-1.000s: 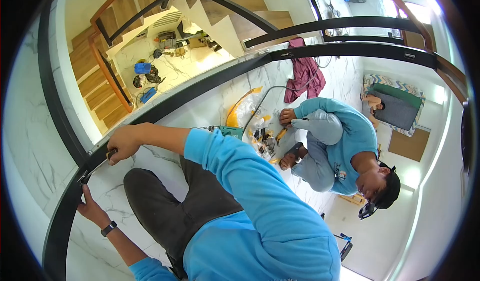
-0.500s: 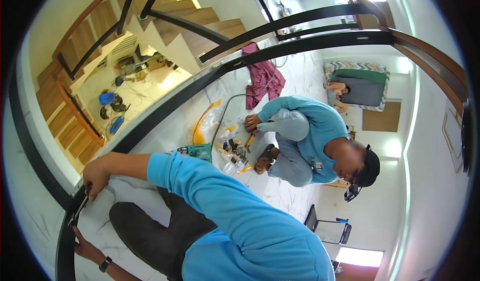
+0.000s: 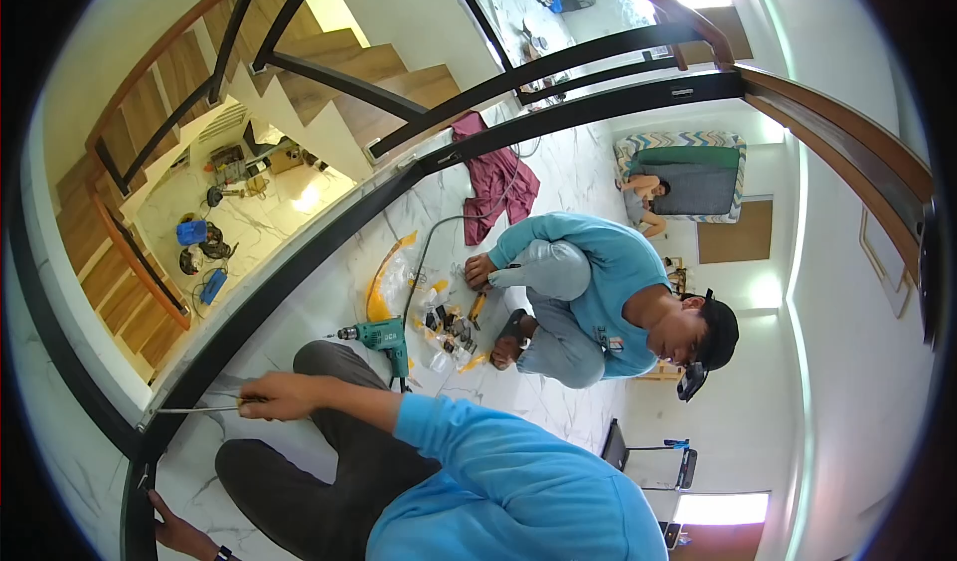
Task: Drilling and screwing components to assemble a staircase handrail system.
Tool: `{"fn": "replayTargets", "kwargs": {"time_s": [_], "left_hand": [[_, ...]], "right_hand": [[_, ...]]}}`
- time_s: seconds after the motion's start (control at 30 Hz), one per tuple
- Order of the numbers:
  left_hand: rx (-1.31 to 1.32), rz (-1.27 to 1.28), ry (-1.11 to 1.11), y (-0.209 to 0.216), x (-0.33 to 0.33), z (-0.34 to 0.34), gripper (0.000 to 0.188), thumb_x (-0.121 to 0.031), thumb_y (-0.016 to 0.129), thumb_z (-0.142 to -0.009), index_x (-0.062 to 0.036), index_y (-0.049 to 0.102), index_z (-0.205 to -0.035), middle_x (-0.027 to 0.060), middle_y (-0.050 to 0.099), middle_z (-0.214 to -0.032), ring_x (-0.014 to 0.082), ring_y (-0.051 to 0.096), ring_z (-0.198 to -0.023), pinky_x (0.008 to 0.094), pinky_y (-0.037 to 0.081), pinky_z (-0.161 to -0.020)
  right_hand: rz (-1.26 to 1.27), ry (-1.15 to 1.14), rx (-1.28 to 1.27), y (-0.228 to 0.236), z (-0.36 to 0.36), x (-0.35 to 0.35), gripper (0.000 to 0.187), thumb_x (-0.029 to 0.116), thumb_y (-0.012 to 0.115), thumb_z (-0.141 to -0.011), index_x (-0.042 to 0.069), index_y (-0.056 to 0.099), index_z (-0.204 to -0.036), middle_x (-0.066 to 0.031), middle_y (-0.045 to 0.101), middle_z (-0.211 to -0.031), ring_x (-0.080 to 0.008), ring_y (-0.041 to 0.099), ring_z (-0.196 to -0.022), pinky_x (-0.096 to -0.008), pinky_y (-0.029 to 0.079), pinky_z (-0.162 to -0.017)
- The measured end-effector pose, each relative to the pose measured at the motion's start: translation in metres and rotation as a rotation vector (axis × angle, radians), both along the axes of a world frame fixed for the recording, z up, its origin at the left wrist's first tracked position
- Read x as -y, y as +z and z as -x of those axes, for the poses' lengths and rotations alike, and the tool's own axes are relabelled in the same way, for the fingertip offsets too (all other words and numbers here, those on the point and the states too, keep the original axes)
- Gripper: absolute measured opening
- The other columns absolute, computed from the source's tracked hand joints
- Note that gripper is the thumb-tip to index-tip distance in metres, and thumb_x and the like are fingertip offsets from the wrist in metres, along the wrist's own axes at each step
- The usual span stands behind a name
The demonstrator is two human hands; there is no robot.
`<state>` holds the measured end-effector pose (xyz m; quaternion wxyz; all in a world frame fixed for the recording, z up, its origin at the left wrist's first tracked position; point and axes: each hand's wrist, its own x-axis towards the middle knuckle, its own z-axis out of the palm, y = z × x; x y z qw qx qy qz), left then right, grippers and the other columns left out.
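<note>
My right hand (image 3: pixel 277 397) is closed around the handle of a screwdriver (image 3: pixel 199 409). Its long thin shank points left, and the tip reaches the black metal rail (image 3: pixel 204 367) near a joint. Lower down, my left hand (image 3: pixel 181 535), with a dark band at its wrist, grips the edge of the same rail; some of its fingers are hidden. Just above those fingers, a small bright metal piece or slot (image 3: pixel 145 477) shows on the rail. Beside my knee lies a green power drill (image 3: pixel 377 336) with its cord.
A co-worker in a blue shirt (image 3: pixel 598 272) crouches among loose hardware (image 3: pixel 449 327) and plastic bags. A maroon cloth (image 3: pixel 493 177) lies beyond. Past the rail, an open stairwell drops to a lower floor with tools (image 3: pixel 209 227). Another person sits by a mattress (image 3: pixel 698 177).
My right hand has drawn back from the rail to the right, and the screwdriver now lies nearly level. My left hand is slightly lower. The whole view has shifted a little.
</note>
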<state>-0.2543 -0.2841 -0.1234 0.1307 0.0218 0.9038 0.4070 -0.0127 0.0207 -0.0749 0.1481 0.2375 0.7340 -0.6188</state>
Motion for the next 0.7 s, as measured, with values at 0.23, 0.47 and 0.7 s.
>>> {"fn": "replayTargets", "kwargs": {"time_s": [0.23,0.47,0.7], "left_hand": [[0.026,-0.081,-0.124,0.002,0.009,0.007,0.043,-0.023,0.07,-0.095,0.0077,0.063,-0.125,0.0171,0.065,-0.126,0.0237,0.061,-0.112,0.0366,0.045,-0.102],[-0.155,0.172,0.048,0.017,0.026,-0.021,0.055,-0.03,0.074,-0.092,0.0114,0.054,-0.124,0.0167,0.061,-0.116,0.0259,0.059,-0.105,0.0389,0.046,-0.097],[0.517,-0.468,-0.706,0.069,-0.117,-0.191,0.046,-0.001,0.069,-0.085,-0.0016,0.053,-0.128,0.0096,0.06,-0.114,0.0209,0.06,-0.109,0.0342,0.048,-0.096]], "right_hand": [[0.392,-0.411,0.169,0.016,-0.069,0.026,0.03,0.034,0.048,-0.106,0.006,0.056,-0.115,0.0003,0.054,-0.081,-0.0079,0.054,-0.069,-0.0266,0.048,-0.063],[0.56,-0.898,0.009,0.026,-0.122,0.015,0.03,0.032,0.048,-0.106,0.008,0.057,-0.121,0.0,0.058,-0.097,-0.0083,0.057,-0.081,-0.024,0.049,-0.07],[0.71,-1.205,-0.171,0.039,-0.126,0.021,0.034,0.025,0.049,-0.106,0.003,0.057,-0.132,0.0008,0.06,-0.114,-0.0073,0.055,-0.102,-0.0252,0.047,-0.089]]}}
